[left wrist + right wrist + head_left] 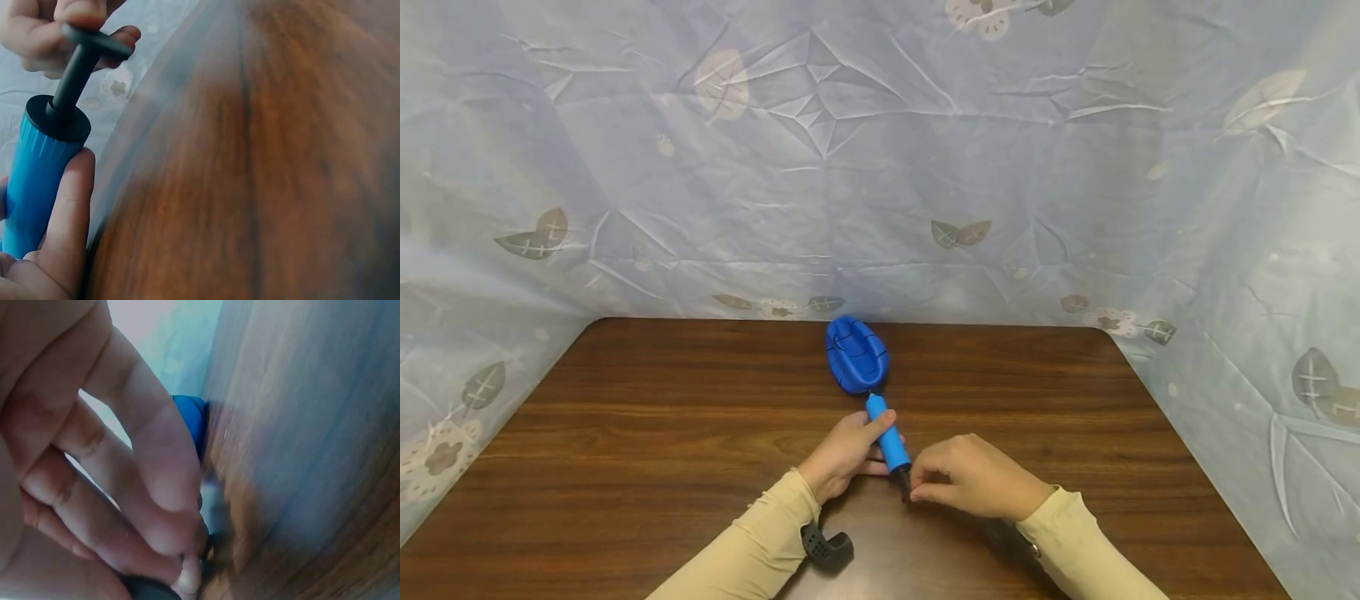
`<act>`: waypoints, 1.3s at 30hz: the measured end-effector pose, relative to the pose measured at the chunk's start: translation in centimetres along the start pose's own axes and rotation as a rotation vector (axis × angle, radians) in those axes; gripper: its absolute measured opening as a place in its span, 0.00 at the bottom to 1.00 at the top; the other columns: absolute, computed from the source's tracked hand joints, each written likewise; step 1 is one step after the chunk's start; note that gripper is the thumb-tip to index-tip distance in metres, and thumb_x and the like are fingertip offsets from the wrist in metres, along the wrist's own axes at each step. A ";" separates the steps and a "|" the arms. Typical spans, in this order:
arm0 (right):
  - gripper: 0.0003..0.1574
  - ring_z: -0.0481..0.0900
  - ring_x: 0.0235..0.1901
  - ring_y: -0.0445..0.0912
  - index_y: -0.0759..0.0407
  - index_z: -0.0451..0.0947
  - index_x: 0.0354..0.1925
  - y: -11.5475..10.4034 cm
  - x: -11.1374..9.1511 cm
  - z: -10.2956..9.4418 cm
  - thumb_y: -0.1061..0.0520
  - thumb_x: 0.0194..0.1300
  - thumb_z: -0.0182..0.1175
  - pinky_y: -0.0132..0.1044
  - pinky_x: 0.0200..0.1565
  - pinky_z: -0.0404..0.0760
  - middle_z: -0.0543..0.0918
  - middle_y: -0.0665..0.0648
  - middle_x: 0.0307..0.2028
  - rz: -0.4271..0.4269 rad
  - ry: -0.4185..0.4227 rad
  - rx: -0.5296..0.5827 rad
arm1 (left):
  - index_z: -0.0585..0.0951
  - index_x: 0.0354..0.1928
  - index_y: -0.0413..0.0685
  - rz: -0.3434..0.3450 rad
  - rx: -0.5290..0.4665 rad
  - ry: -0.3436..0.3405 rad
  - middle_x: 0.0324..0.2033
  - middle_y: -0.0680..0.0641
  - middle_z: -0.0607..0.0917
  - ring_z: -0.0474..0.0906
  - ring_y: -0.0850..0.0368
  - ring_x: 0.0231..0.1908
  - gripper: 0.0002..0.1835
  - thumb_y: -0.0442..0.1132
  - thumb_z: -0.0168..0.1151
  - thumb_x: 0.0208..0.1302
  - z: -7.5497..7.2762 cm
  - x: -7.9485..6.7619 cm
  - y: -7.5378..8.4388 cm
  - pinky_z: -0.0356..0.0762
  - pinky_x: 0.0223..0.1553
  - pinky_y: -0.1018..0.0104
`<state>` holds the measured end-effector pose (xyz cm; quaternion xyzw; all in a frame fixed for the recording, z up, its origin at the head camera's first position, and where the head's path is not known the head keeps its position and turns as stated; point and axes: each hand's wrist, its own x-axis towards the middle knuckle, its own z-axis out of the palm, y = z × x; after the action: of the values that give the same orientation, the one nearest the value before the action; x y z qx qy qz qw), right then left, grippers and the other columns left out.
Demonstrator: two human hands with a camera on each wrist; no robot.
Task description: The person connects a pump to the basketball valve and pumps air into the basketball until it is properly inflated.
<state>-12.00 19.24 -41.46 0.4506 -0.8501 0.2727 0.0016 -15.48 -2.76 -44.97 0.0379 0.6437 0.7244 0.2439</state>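
Note:
A light-blue hand pump (892, 446) slants across the middle of the table, its tip at a deflated dark-blue ball (856, 354) with black lines and a caved-in top. My left hand (844, 450) grips the pump's barrel, thumb lying along the top. At the near end, my right hand (973, 477) pinches the black T-shaped handle (97, 42). Part of the black rod (75, 78) shows between handle and barrel in the left wrist view. In the right wrist view, curled fingers (165, 456) cover most of the handle, and a bit of the ball (190, 419) shows behind them.
The brown wood-grain table (700, 392) stretches out on both sides of the hands. A pale patterned curtain (880, 208) hangs behind it and along both sides. A black curved wrist piece (827, 550) sticks out below my left sleeve.

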 end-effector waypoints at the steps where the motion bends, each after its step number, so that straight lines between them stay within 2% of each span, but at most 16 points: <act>1: 0.07 0.72 0.28 0.26 0.43 0.83 0.33 0.0 0.0 0.0 0.53 0.66 0.73 0.17 0.30 0.73 0.81 0.34 0.30 0.006 0.012 -0.009 | 0.68 0.65 0.27 0.001 0.004 -0.001 0.50 0.33 0.85 0.86 0.53 0.41 0.28 0.49 0.51 0.82 0.0 0.0 0.0 0.89 0.45 0.53; 8: 0.08 0.71 0.27 0.27 0.42 0.83 0.32 0.3 0.1 0.1 0.51 0.64 0.74 0.19 0.28 0.72 0.79 0.33 0.29 0.035 0.065 -0.043 | 0.67 0.65 0.28 -0.013 -0.003 0.004 0.51 0.32 0.85 0.86 0.53 0.41 0.28 0.49 0.51 0.82 0.0 0.1 0.1 0.90 0.45 0.54; 21: 0.08 0.78 0.32 0.30 0.44 0.83 0.34 0.3 0.1 0.0 0.53 0.63 0.75 0.21 0.37 0.79 0.81 0.35 0.32 0.013 0.009 -0.051 | 0.67 0.64 0.28 -0.005 0.003 -0.008 0.51 0.32 0.84 0.86 0.52 0.41 0.27 0.49 0.51 0.82 -0.1 0.1 0.1 0.90 0.44 0.53; 27: 0.09 0.77 0.31 0.31 0.44 0.82 0.34 0.3 0.1 -0.1 0.56 0.64 0.74 0.20 0.36 0.77 0.80 0.35 0.32 0.014 -0.044 -0.019 | 0.67 0.65 0.27 0.002 -0.003 -0.012 0.52 0.31 0.84 0.86 0.52 0.42 0.29 0.50 0.50 0.82 -0.1 0.2 0.1 0.90 0.44 0.53; 32: 0.10 0.77 0.30 0.30 0.44 0.81 0.32 0.0 -0.1 -0.5 0.57 0.63 0.74 0.19 0.35 0.77 0.79 0.34 0.29 -0.003 -0.123 0.054 | 0.66 0.65 0.28 0.001 -0.009 -0.003 0.51 0.31 0.84 0.86 0.52 0.41 0.29 0.50 0.50 0.83 0.0 0.2 0.2 0.90 0.44 0.53; 39: 0.15 0.74 0.28 0.31 0.45 0.76 0.29 -0.7 0.0 -0.8 0.58 0.59 0.74 0.20 0.29 0.75 0.77 0.39 0.26 0.020 -0.224 0.132 | 0.68 0.64 0.27 0.005 -0.028 0.023 0.50 0.33 0.84 0.87 0.53 0.41 0.30 0.52 0.51 0.82 0.1 0.4 0.6 0.90 0.44 0.55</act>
<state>-11.62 19.32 -40.40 0.4687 -0.8297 0.2760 -0.1255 -15.93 -2.53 -44.47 0.0278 0.6363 0.7343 0.2349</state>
